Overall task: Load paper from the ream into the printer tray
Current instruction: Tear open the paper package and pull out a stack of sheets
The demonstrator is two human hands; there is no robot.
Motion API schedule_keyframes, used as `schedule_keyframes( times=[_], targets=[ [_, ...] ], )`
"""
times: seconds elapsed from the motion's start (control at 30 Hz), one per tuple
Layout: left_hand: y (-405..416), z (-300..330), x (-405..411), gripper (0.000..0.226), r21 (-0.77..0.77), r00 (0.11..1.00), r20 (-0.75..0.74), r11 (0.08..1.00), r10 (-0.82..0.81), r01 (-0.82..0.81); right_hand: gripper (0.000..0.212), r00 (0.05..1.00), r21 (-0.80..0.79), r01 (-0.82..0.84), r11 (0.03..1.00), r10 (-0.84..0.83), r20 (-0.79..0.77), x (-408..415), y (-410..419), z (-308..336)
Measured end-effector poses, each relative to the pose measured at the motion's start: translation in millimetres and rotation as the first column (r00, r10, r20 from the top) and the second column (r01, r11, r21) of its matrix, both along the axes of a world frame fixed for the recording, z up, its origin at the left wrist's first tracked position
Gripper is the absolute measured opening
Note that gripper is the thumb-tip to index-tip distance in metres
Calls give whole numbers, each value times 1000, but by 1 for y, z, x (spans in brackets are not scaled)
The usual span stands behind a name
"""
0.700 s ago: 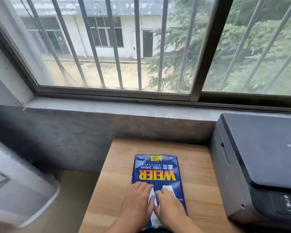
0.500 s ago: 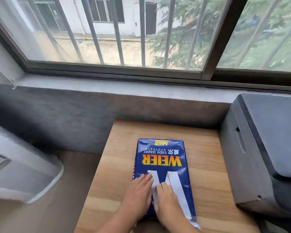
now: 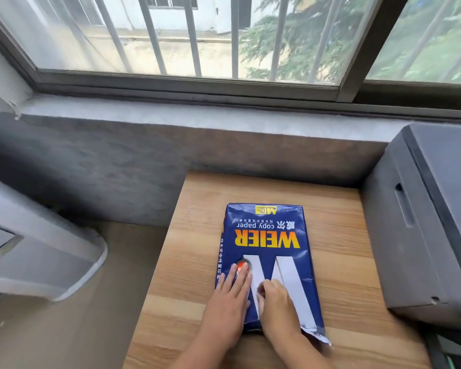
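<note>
Wooden desk [image 3: 338,235] is carrying the WEIER ream [image 3: 266,233], printer [image 3: 421,222] at three o'clock. Left hand [image 3: 230,296] is lying flat and spread, seemingly steadying it, while right hand [image 3: 277,302] is curling at the wrapper, probably opening it; its grasp is unclear.

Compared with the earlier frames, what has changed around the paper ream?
The camera tipped downward, so more of the ream shows, including its torn near end. Both hands slid toward that end: the left hand lies flat on the wrapper, the right hand rests curled beside it. Nothing was lifted, and no grip is visible. The ream, the wooden table and the printer kept their places.
</note>
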State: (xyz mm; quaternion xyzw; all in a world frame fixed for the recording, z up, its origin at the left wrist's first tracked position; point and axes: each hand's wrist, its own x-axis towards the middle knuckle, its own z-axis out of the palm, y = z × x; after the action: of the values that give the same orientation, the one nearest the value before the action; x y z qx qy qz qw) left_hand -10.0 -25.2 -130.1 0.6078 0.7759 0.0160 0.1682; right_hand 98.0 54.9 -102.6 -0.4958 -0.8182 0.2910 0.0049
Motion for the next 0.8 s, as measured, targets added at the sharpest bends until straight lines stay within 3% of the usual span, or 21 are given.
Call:
schedule_keyframes(
  times=[0.1, 0.27, 0.33, 0.37, 0.4, 0.47, 0.5, 0.6, 0.7, 0.8],
  targets=[
    [-1, -1, -1, 56, -8, 1000, -3, 1000, -2, 2, 4, 998, -47, -37, 998, 39, 39, 0, 9, 4],
    [-1, -4, -4, 56, 18, 999, -34, 1000, -3, 4, 16, 959, -179, -229, 957, 253, 128, 8, -14, 2],
    [-2, -8, -5, 56, 12, 997, -60, 999, -47, 48, 40, 946, -126, -245, 961, 265, 185, 11, -41, 0],
    [-3, -8, -5, 56, 34, 997, -68, 998, -49, 51, 57, 911, -276, -237, 932, 312, 269, 24, -49, -2],
    [-3, -9, -5, 56, 59, 997, -73, 997, -40, 45, 58, 869, -150, -399, 905, 425, 252, 42, -58, -24],
    [-4, -9, -4, 57, 50, 997, -72, 999, -16, 20, 32, 859, 9, -438, 899, 415, 301, 67, -69, -46],
    [-4, -11, -4, 57, 49, 998, -65, 999, -6, 9, 24, 858, -20, -434, 901, 420, 294, 78, -72, -48],
    [-4, -7, -1, 59, 63, 998, -65, 998, -19, 24, 12, 862, 9, -492, 871, 486, 145, 83, -78, -37],
    [-12, -5, 5, 60, 104, 981, 2, 976, -193, 191, 12, 870, 47, -492, 870, 492, -6, 81, -76, -36],
    [-22, -8, 9, 61, 128, 951, 31, 945, -308, 301, 24, 946, -210, -307, 928, 273, -176, 89, -69, -19]
  ],
)
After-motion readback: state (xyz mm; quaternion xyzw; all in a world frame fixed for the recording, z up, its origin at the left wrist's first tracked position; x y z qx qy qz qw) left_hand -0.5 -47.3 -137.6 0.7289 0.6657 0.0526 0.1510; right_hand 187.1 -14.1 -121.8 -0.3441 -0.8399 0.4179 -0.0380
